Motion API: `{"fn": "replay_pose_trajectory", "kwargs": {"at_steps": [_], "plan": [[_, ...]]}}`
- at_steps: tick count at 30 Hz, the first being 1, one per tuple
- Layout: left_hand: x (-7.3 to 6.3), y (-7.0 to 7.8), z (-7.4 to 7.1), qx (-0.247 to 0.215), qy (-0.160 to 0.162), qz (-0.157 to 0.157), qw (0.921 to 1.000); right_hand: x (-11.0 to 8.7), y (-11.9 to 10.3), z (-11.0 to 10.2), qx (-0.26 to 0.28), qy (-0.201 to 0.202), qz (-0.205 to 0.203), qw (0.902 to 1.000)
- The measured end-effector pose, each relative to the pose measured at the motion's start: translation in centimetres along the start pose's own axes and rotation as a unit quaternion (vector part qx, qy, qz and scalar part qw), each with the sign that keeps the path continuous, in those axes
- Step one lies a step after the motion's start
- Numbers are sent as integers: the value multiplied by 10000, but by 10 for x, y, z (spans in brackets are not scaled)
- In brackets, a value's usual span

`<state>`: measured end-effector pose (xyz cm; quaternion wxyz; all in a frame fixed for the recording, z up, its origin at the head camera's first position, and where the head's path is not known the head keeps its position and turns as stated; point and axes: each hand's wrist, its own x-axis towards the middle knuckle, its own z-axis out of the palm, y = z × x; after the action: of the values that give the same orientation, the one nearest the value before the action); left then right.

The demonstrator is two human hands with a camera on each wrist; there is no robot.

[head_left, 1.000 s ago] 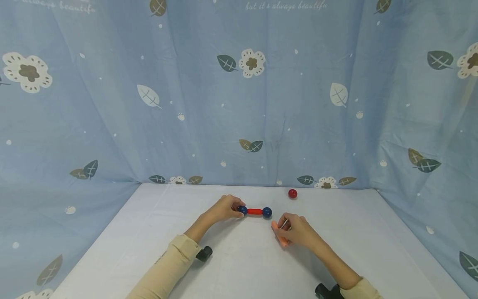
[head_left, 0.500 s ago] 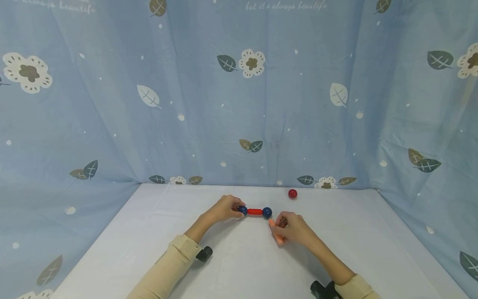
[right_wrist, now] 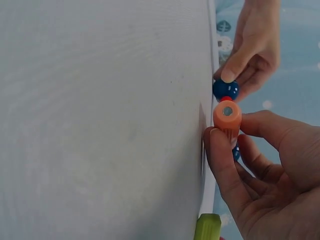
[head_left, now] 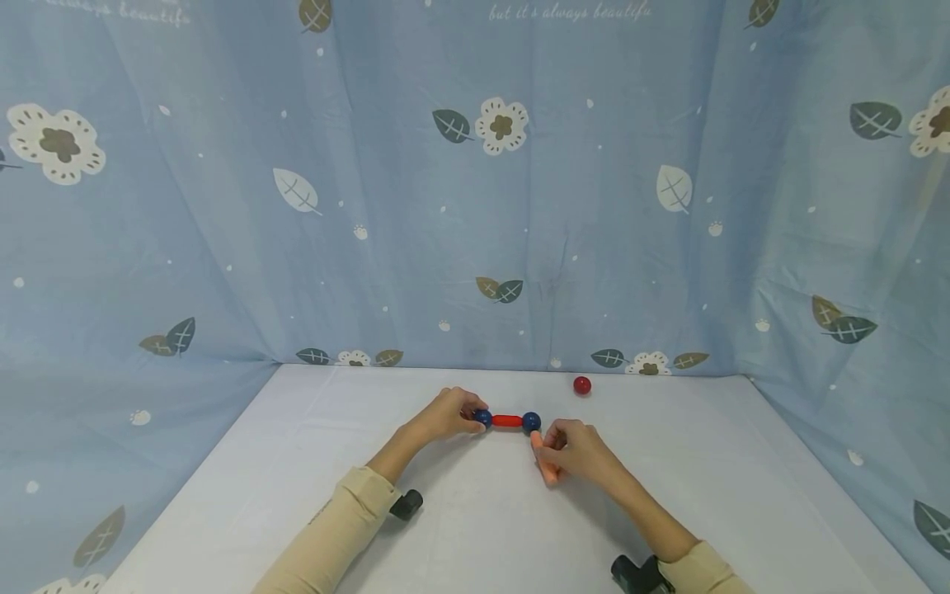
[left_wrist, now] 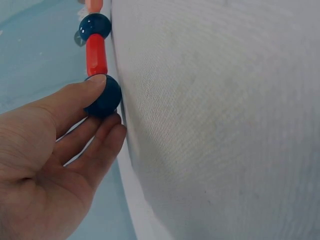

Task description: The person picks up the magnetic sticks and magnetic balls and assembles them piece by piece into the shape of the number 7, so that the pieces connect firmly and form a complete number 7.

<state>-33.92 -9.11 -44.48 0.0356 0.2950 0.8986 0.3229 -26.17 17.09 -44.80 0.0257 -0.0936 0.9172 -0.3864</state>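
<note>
A red rod (head_left: 508, 421) lies between two blue balls, the left ball (left_wrist: 103, 97) and the right ball (head_left: 531, 422), joined in a line on the white table. My left hand (head_left: 445, 413) pinches the left ball between thumb and fingers. My right hand (head_left: 582, 450) pinches an orange rod (head_left: 545, 462) between thumb and fingertips. A round silvery disc (right_wrist: 227, 111) shows in the rod's near end. Its far end is at the near side of the right ball; whether they touch I cannot tell.
A red ball (head_left: 582, 385) lies near the table's back edge, right of the joined pieces. In the right wrist view a green piece (right_wrist: 207, 227) shows at the bottom. A blue patterned curtain (head_left: 416, 206) hangs behind the white table (head_left: 475, 528).
My right hand has moved left and slightly away from me with the orange rod, bringing its far end up to the right blue ball. My left hand has stayed put.
</note>
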Motion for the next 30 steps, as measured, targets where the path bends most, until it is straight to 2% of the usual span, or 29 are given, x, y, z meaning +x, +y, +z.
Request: {"fn": "replay_pose_trajectory", "kwargs": {"at_steps": [11, 30], "plan": [[0, 2, -1, -35, -50, -160, 9999, 3, -3, 3, -25, -27, 1, 10000], [-1, 2, -1, 12, -64, -134, 9999, 4, -3, 4, 220, -70, -30, 9997]]}}
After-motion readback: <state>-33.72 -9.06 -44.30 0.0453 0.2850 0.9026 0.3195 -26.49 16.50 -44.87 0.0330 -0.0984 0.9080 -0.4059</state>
